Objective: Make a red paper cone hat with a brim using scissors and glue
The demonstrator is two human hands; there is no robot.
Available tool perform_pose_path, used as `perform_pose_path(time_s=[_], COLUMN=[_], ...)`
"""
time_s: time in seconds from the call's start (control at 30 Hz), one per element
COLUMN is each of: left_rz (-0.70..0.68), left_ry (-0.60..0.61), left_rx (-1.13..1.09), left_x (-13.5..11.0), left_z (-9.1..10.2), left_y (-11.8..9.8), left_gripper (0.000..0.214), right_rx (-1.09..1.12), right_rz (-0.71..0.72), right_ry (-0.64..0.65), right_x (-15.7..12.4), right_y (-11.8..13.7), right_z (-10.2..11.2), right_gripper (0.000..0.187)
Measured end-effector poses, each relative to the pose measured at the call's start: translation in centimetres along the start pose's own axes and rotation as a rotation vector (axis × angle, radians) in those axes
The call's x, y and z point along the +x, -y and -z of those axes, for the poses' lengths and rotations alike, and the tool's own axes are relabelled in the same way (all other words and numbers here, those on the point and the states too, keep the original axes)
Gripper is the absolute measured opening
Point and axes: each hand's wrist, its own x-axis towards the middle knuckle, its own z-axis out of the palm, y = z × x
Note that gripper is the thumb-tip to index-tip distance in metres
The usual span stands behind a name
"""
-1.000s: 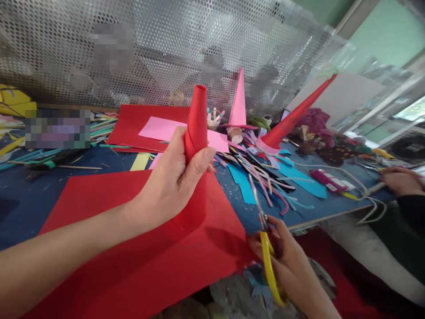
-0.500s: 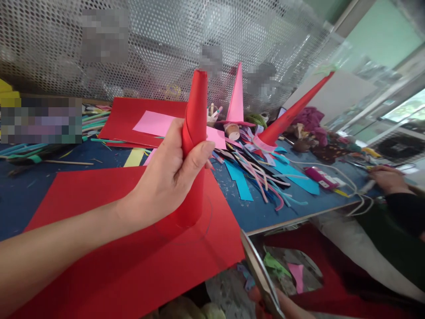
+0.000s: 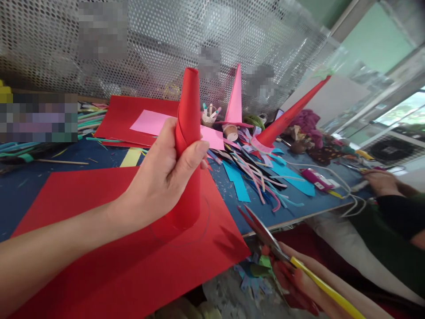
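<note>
My left hand point(image 3: 166, 173) is wrapped around a rolled red paper cone point(image 3: 190, 106), which stands upright with its narrow end up. Its base rests on a large red paper sheet point(image 3: 109, 266). Around that base runs a thin drawn curve, partly hidden by my hand and the cone. At the lower right, my right hand point(image 3: 312, 277) grips red-handled scissors point(image 3: 265, 232), their blades slightly apart near the sheet's right corner. A long yellow stick-like thing point(image 3: 327, 285) lies along the same hand; its kind is unclear.
Behind are a pink cone hat point(image 3: 235, 99), a tilted red cone point(image 3: 292, 113), a pen cup point(image 3: 209, 116) and loose pipe cleaners point(image 3: 254, 173). A co-worker's hand point(image 3: 380, 181) is at the right. The blue table's edge point(image 3: 299, 219) runs beside the scissors.
My right hand has risen into fuller view, and the scissors have turned, now showing both blades apart. My left hand keeps holding the cone on the sheet. The view has shifted slightly.
</note>
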Motion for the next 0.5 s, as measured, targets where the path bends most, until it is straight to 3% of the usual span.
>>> perform_pose_path(time_s=[0.17,0.33,0.5], left_rz=[0.0,-0.027,-0.068], left_ry=[-0.001,0.002,0.013], left_rx=[0.004,0.041,0.062], left_x=[0.0,-0.1,0.0], left_z=[0.1,-0.1,-0.1], left_y=[-0.1,0.1,0.2], left_gripper=[0.021,0.02,0.015], right_rx=[0.018,0.066,0.288], right_rz=[-0.018,-0.016,0.006], right_ry=[-0.014,-0.015,-0.067], right_x=[0.8,1.8,2.0], right_y=[1.2,1.7,0.9], right_z=[-0.4,-3.9,-7.0], right_gripper=[0.047,0.047,0.05])
